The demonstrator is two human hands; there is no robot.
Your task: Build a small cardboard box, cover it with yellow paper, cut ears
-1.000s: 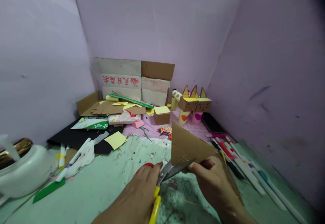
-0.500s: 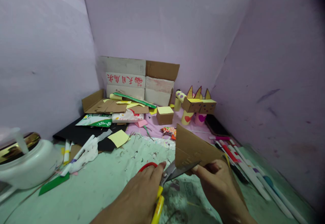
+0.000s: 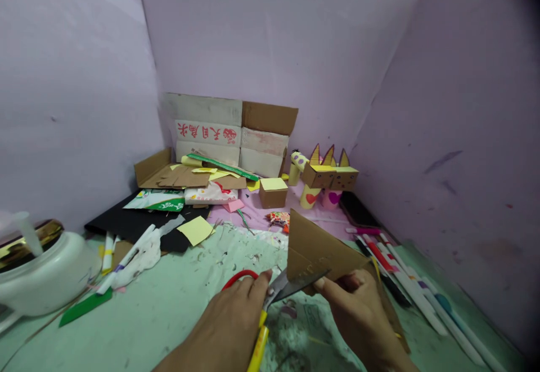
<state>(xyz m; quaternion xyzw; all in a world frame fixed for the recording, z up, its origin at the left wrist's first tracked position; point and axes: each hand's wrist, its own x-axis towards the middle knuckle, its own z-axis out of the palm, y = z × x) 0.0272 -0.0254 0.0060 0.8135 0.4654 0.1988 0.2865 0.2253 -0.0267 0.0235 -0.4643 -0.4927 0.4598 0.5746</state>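
Observation:
My left hand (image 3: pixel 230 318) is closed around a pair of scissors (image 3: pixel 291 286) with red and yellow handles. The two blades are parted, and the lower edge of a brown cardboard piece (image 3: pixel 318 247) lies between them. Fingers of my right hand (image 3: pixel 354 310) pinch that cardboard at its lower right side, close to the blade tip. The cardboard stands up with a pointed top left corner. Part of it runs down behind my right hand and is hidden there.
A white teapot (image 3: pixel 63 270) stands at left, near white markers and a green strip (image 3: pixel 85 307). Cardboard animal figures (image 3: pixel 329 178), a small box (image 3: pixel 273 196) and a large carton (image 3: pixel 219 130) are at the back. Several markers (image 3: pixel 422 293) and a phone (image 3: pixel 359 210) lie along the right wall.
The view has shifted slightly. Both hands still hold the scissors and the cardboard in nearly the same pose, with the blades at the cardboard's lower edge.

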